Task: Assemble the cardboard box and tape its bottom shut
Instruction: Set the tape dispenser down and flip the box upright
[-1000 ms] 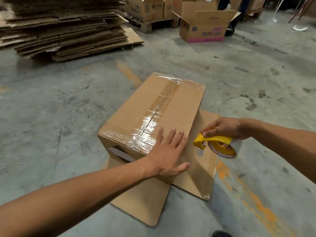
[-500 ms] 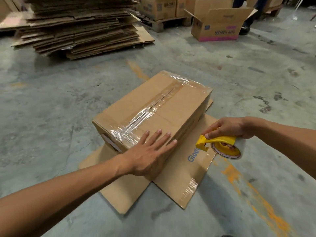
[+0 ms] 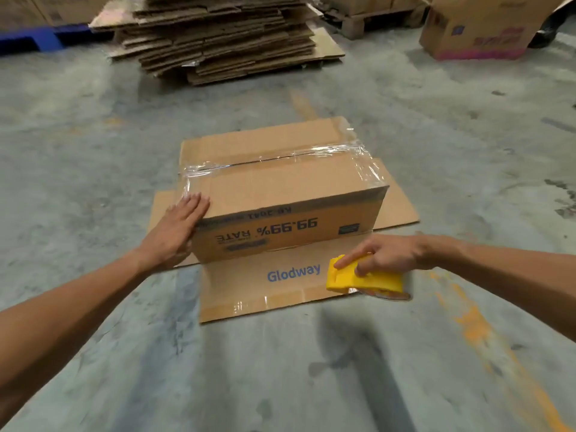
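On floor: box [image 3: 280,194] (bottom taped) | left hand [image 3: 177,226] flat against it | right hand [image 3: 383,255] grips dispenser [image 3: 358,277]

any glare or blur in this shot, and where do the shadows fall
Head view: glare on the clear tape across the box; motion blur softens the far cardboard stack and the yellow tape dispenser; arm shadows fall on the concrete floor nearest the camera.

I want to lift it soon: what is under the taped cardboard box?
Its own spread-out flaps, one printed "Glodway", lie flat on the concrete floor around the cardboard box. What is directly beneath it is covered.
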Demonstrator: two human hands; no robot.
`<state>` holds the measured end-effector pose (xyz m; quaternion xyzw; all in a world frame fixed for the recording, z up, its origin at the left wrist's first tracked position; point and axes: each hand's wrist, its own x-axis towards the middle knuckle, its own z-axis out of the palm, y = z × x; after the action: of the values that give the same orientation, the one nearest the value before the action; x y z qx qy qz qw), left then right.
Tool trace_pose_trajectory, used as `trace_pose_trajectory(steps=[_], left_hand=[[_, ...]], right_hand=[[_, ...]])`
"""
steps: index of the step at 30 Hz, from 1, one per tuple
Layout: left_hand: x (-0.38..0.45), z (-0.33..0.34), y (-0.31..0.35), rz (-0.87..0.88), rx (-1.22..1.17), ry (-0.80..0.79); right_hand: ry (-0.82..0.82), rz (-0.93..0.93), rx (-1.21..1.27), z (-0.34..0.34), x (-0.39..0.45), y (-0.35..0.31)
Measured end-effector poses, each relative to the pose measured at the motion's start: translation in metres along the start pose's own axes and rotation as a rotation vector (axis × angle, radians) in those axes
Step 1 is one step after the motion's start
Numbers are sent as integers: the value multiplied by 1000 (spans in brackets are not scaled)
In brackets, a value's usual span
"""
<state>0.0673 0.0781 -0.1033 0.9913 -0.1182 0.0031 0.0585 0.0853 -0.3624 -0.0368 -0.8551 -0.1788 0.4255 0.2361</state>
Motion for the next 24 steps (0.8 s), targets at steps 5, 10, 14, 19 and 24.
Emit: trace_pose_trajectory(steps=[5,10,14,19,24], left_hand=[[-5,2,-5,-26,-82,52],[-19,-1,-11,-165,-205,123],[-38,3,-3,-265,-339,190],[-40,-4,6,-324,-347,268],[-25,-10,-4,-314,-286,219]], right_hand=[[-197,-262,-683,69,24,-24],[-218,-586,-1082,116,42,-15],[-272,-652,-1080,129,46,-11],[-455,-481,-794,109,51,-43],[-39,-500,-458,29,75,-91]])
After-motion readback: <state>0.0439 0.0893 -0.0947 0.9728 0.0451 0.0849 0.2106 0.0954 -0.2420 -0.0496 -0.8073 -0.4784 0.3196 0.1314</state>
